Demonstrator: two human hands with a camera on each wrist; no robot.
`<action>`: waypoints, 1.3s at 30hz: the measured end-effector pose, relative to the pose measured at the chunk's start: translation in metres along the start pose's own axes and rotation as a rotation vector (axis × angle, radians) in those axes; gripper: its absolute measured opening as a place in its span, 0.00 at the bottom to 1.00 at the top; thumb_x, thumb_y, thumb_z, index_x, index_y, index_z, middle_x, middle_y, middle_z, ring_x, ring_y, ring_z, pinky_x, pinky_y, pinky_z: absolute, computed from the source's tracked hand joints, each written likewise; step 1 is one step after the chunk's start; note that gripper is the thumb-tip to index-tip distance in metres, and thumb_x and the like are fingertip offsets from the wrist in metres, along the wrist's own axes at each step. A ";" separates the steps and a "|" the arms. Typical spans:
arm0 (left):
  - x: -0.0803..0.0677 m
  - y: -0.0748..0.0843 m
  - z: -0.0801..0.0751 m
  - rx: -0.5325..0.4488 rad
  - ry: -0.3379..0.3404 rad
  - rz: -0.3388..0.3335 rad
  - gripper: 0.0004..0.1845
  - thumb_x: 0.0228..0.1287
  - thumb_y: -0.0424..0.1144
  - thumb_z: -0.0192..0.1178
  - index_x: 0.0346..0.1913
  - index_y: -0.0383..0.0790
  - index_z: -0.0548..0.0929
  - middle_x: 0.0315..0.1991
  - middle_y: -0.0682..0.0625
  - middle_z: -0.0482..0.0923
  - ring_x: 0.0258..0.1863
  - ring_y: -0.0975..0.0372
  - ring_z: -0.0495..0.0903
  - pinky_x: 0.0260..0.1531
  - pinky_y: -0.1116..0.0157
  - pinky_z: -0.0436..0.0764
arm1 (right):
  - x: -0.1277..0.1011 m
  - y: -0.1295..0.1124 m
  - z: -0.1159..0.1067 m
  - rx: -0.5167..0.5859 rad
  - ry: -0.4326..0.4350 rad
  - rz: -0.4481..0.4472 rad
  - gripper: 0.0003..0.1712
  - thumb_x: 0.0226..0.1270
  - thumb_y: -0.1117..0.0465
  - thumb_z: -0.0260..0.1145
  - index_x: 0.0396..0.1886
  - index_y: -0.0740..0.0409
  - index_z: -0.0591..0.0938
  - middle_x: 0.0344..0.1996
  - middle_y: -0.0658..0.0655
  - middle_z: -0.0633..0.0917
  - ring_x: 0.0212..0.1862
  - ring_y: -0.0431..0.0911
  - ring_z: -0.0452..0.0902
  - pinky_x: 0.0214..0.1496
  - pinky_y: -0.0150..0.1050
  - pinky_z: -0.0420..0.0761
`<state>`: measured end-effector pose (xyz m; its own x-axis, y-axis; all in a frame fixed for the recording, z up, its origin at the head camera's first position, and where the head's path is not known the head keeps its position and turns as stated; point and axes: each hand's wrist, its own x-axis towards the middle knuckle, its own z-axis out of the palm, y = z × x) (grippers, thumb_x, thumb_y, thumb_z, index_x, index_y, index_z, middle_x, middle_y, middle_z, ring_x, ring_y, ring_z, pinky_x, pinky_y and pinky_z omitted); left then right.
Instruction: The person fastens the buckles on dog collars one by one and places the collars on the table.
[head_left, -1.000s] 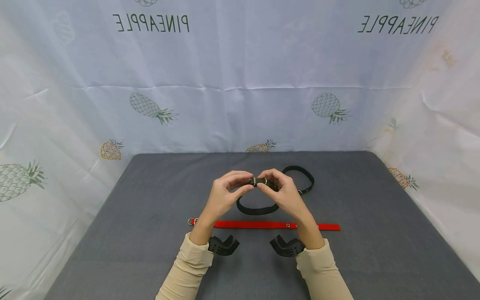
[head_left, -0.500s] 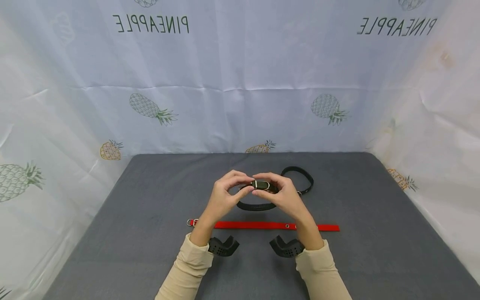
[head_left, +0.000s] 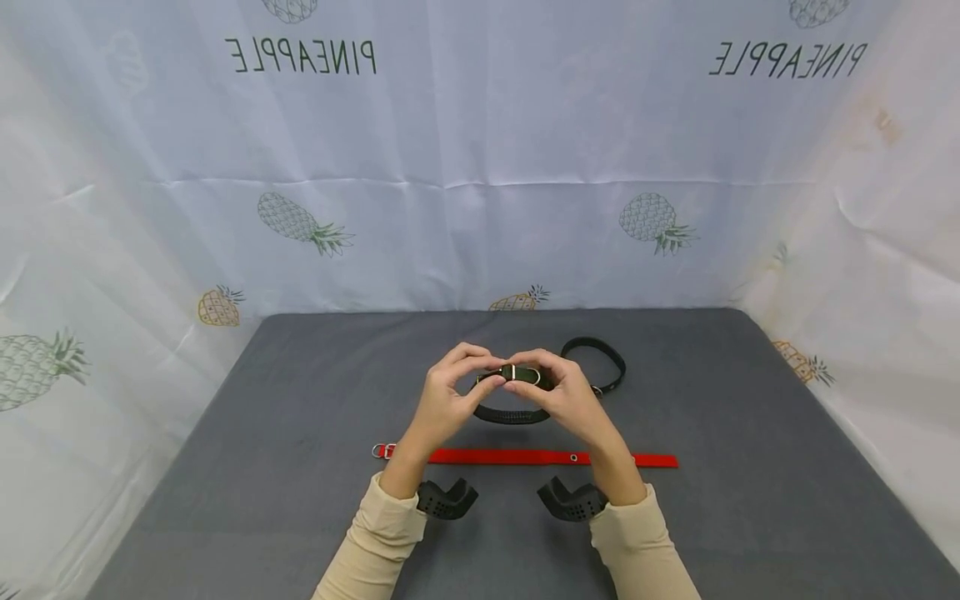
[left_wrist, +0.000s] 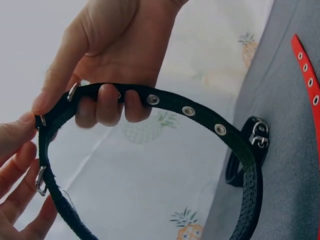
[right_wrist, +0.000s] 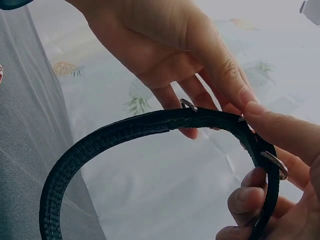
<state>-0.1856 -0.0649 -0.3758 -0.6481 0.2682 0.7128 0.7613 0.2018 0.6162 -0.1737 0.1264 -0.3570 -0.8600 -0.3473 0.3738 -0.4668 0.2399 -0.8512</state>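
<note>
A grey felt-covered table [head_left: 262, 467] is being seen from the head view, with 2 collars lying on it. 1 red collar [head_left: 525, 457] is lying flat and straight across the near middle. 1 black collar [head_left: 600, 360] is lying looped farther back, right of centre, well apart from the red one.

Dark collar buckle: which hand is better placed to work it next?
Probably right. The right hand pinches the dark collar at its metal buckle; the left hand grips the strap beside it, steadying the loop.
</note>
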 end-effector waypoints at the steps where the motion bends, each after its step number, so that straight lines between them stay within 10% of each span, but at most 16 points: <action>1: 0.000 0.000 0.000 -0.003 -0.002 -0.007 0.10 0.56 0.28 0.67 0.43 0.34 0.86 0.40 0.43 0.81 0.41 0.57 0.79 0.44 0.59 0.82 | 0.000 0.000 0.000 -0.003 0.001 -0.001 0.15 0.62 0.66 0.68 0.48 0.64 0.81 0.39 0.63 0.81 0.26 0.35 0.66 0.27 0.30 0.68; 19: 0.000 -0.006 -0.004 -0.089 -0.038 -0.031 0.10 0.60 0.26 0.62 0.45 0.32 0.82 0.42 0.39 0.82 0.45 0.56 0.79 0.52 0.65 0.80 | 0.002 0.001 0.002 -0.002 -0.005 -0.010 0.14 0.64 0.66 0.66 0.49 0.63 0.80 0.46 0.66 0.84 0.44 0.31 0.76 0.49 0.31 0.78; 39: 0.000 -0.004 -0.006 -0.079 -0.015 -0.039 0.10 0.63 0.26 0.59 0.47 0.31 0.80 0.43 0.36 0.80 0.47 0.58 0.79 0.53 0.66 0.80 | 0.001 0.001 0.001 0.047 -0.010 -0.018 0.13 0.65 0.66 0.65 0.48 0.67 0.78 0.40 0.69 0.84 0.38 0.32 0.77 0.42 0.30 0.78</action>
<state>-0.1882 -0.0710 -0.3765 -0.6765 0.2753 0.6831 0.7310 0.1379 0.6683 -0.1750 0.1255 -0.3578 -0.8491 -0.3608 0.3857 -0.4719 0.1902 -0.8609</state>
